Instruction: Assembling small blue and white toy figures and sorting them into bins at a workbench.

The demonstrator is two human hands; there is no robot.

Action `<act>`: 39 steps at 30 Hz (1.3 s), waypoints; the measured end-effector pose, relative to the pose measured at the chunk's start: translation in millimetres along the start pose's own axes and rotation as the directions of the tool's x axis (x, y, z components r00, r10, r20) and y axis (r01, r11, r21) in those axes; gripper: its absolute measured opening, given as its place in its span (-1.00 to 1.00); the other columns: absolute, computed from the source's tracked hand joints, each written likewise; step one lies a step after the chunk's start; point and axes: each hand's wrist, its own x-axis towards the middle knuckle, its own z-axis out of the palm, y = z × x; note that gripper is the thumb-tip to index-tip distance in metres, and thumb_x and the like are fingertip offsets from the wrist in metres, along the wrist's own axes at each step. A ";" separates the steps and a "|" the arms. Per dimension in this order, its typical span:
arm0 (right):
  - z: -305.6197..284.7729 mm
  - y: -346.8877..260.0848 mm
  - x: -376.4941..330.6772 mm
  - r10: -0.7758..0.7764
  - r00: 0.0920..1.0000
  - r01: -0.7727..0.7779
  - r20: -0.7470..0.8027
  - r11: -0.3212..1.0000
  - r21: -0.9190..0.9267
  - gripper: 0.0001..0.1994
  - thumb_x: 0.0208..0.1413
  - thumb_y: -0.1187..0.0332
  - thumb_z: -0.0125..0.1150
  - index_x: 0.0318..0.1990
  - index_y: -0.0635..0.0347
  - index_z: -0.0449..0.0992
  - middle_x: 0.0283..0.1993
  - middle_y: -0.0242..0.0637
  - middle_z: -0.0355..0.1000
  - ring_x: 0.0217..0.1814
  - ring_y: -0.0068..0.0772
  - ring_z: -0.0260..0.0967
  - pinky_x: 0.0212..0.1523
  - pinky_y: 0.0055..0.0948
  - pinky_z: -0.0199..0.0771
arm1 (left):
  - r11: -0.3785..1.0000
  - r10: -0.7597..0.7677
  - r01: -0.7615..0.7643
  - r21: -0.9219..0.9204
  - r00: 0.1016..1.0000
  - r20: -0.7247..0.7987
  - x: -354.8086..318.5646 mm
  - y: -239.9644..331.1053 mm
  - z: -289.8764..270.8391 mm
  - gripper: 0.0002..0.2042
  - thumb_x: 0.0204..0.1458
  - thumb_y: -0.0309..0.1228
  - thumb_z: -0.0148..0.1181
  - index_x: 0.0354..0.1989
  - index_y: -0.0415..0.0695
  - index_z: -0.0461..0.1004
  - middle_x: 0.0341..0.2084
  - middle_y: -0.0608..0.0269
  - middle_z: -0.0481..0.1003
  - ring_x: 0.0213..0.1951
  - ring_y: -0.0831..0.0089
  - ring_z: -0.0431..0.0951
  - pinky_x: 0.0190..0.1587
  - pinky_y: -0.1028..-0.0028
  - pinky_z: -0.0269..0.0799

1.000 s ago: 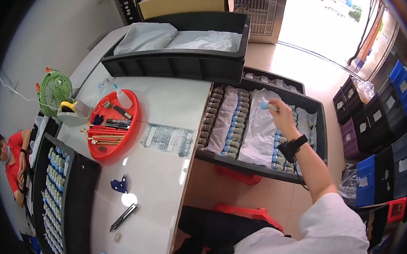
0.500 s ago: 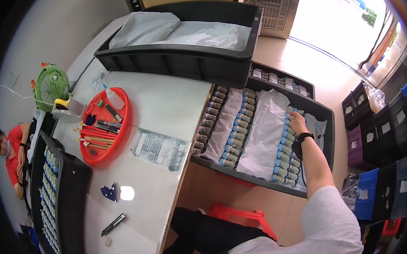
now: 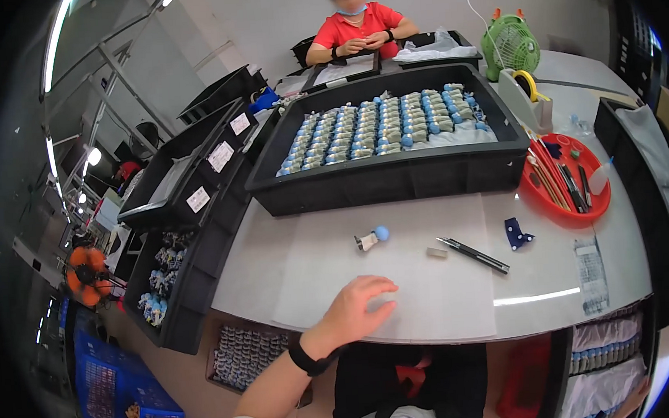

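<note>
My left hand [image 3: 360, 307] rests near the front edge of the white table [image 3: 292, 269], fingers stretched and thumb apart, with nothing in it. Just beyond it lies a small figurine [image 3: 372, 239] with a round blue head and a pale grey body. To the right are a small grey-beige block [image 3: 437, 253], a black utility knife [image 3: 475, 255] and a dark blue piece with white dots [image 3: 516, 234]. Of my right arm only a sliver of skin, perhaps my right hand [image 3: 630, 404], shows at the lower right by a black crate [image 3: 565, 375] of figurines; its fingers cannot be made out.
A large black tray [image 3: 394, 176] with rows of blue-headed figurines stands at the back. A red round tray [image 3: 556, 204] of pens and brushes, a tape dispenser [image 3: 525, 94] and a green fan [image 3: 510, 45] are at the right. A co-worker in red [image 3: 358, 31] sits opposite. Black crates [image 3: 200, 271] stack at the left.
My view has swung left, from the crate of figurines at my right to the table. My left hand has come into view; my right arm, earlier reaching into the crate, is now almost out of view.
</note>
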 end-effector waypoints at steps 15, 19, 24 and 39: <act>-111.3 -492.5 -21.2 -0.793 0.267 -0.762 0.547 0.173 0.623 -0.77 0.05 0.58 0.05 -0.10 0.37 0.37 -0.27 -0.21 0.45 -0.28 -0.51 0.42 -0.21 -0.59 0.41 | 0.973 -0.219 0.180 0.146 0.921 0.322 84.7 -48.1 -47.9 -0.72 -0.09 -0.38 0.21 -0.20 -0.23 0.44 -0.43 0.16 0.46 -0.25 0.34 0.46 -0.20 0.46 0.37; -124.9 -552.1 -33.7 -0.778 0.132 -0.964 0.614 0.044 0.262 -0.66 0.17 0.42 -0.03 0.07 0.35 0.22 -0.14 -0.12 0.40 -0.20 -0.40 0.42 -0.21 -0.52 0.44 | 0.612 -0.141 0.349 -0.710 0.931 0.336 35.0 -28.6 -57.4 -0.75 0.07 -0.53 0.01 -0.06 -0.28 0.35 -0.26 0.21 0.45 -0.14 0.50 0.43 -0.08 0.51 0.35; -133.3 -598.8 -42.7 -0.819 -0.093 -0.991 0.567 0.023 -0.130 -0.61 0.21 0.29 -0.10 0.11 0.36 0.18 -0.09 -0.09 0.35 -0.20 -0.30 0.42 -0.22 -0.46 0.46 | 0.203 -0.194 0.164 -0.965 0.973 0.125 -20.9 -40.1 -20.4 -0.66 0.12 -0.57 -0.12 0.10 -0.25 0.22 -0.05 0.14 0.37 -0.06 0.46 0.39 0.04 0.45 0.31; -120.3 -597.5 -88.7 -0.779 0.191 -0.952 0.598 0.001 0.306 -0.74 0.17 0.39 -0.01 -0.04 0.33 0.31 -0.13 -0.26 0.37 -0.18 -0.54 0.33 -0.14 -0.54 0.38 | 0.215 -0.387 -0.036 -0.976 0.914 -0.119 -36.6 -53.3 29.8 -0.70 0.12 -0.46 0.00 0.04 -0.19 0.35 -0.24 0.39 0.38 -0.23 0.62 0.35 -0.15 0.61 0.30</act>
